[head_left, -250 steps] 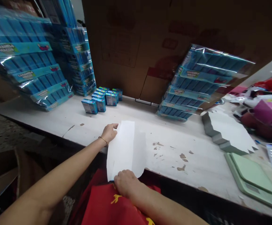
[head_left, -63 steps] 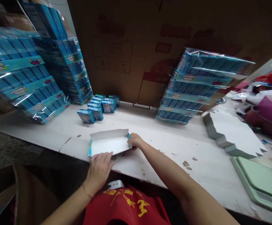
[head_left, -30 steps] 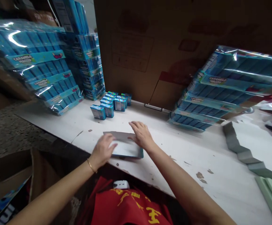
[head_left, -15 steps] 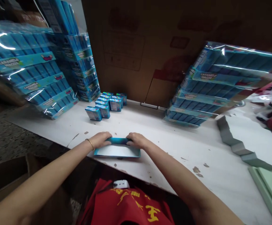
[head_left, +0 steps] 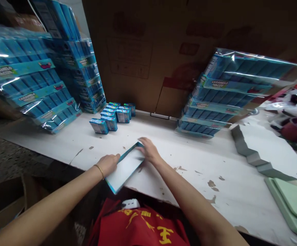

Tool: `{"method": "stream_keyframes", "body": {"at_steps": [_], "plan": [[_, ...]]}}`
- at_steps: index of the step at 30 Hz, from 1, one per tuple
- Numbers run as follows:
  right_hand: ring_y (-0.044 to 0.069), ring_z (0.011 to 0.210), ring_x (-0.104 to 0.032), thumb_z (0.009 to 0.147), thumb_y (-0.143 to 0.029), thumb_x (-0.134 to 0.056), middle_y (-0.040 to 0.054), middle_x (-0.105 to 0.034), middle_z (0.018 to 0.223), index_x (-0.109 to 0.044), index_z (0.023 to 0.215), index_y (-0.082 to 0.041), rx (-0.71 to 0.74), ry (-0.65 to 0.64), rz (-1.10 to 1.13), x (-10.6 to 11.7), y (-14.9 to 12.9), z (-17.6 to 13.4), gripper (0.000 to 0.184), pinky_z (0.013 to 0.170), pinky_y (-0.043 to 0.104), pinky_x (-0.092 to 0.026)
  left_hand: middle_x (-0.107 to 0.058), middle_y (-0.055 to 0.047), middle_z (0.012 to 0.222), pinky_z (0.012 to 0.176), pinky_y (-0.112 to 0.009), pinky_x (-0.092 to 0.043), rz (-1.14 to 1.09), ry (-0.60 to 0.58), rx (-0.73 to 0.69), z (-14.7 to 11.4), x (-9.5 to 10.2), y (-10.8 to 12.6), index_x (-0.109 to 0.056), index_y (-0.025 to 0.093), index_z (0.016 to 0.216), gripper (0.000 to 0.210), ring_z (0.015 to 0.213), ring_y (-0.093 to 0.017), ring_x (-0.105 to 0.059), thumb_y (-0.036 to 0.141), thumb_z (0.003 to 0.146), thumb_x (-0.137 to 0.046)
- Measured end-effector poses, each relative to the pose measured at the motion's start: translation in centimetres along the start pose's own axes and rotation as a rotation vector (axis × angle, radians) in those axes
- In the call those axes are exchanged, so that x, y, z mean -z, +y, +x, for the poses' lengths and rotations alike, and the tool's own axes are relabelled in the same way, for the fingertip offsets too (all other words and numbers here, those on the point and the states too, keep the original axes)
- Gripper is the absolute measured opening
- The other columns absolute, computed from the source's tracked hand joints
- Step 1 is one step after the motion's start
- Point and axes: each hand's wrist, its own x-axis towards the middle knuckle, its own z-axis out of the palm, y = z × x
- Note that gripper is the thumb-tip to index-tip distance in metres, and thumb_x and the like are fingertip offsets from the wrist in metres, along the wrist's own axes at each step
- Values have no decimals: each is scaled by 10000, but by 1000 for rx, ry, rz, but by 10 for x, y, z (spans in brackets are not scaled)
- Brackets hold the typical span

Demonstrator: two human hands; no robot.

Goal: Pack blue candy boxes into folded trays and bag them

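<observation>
A shallow cardboard display tray (head_left: 127, 168), white inside with blue edges, lies tilted at an angle over the table's front edge. My left hand (head_left: 109, 164), a thin bangle at its wrist, is closed on the tray's left side wall. At the far right corner is my right hand (head_left: 148, 150), its fingers apart and touching the end wall. Beyond the hands stands a group of small blue candy boxes (head_left: 109, 123), several of them upright in short rows.
Film-wrapped blue display packs are stacked at the left (head_left: 22, 71) and right (head_left: 222, 85). A big brown carton (head_left: 138, 68) rises behind. On the right lie a stack of white cardboard pieces (head_left: 268, 147) and a pale green scale (head_left: 292, 201). An opened carton (head_left: 7, 201) sits below left.
The tray has turned from lying square to the edge to a slant, its near end swinging left and toward me. My left hand came nearer; my right fingers loosened at the far corner.
</observation>
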Motion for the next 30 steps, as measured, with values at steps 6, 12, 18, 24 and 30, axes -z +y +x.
{"method": "stream_keyframes", "body": {"at_steps": [6, 12, 18, 24, 30], "plan": [[139, 962, -532, 866, -320, -348, 69, -555, 1105, -443, 1187, -169, -270, -44, 115, 0, 21, -4, 367, 813, 224, -397, -616, -104, 964, 707, -314, -433, -154, 68, 54, 9, 5, 11, -470, 170, 1064, 365, 879, -238, -588, 362, 756, -435], [203, 867, -584, 724, -123, -498, 72, -623, 929, -603, 898, -198, -194, -198, 31, -5, 3, 32, 217, 715, 272, -423, -633, -136, 873, 680, -337, -433, -122, 56, 88, 23, -2, 32, -431, 121, 1113, 378, 836, -251, -603, 127, 739, -379], [194, 897, -570, 790, -101, -416, 85, -607, 931, -585, 907, -179, -113, -167, 28, -7, -5, 34, 220, 779, 299, -410, -631, -138, 808, 658, -343, -438, -124, 74, 122, 20, -7, 43, -478, 117, 989, 295, 789, -258, -612, 80, 722, -358], [187, 1047, -494, 805, -328, -499, 95, -497, 1171, -479, 1162, -182, -141, 29, 234, -8, 10, 14, 385, 867, 290, -397, -626, -125, 830, 662, -327, -437, -211, 126, 243, 20, -9, 27, -390, 115, 1123, 373, 791, -256, -607, 178, 756, -373], [210, 1091, -480, 820, -486, -400, 87, -514, 1200, -487, 1191, -193, -371, 371, 1041, -34, -5, -39, 480, 940, 396, -362, -572, -133, 1001, 787, -298, -417, -399, 319, 372, 19, -19, 1, -319, 68, 1232, 516, 926, -223, -551, 354, 804, -355]]}}
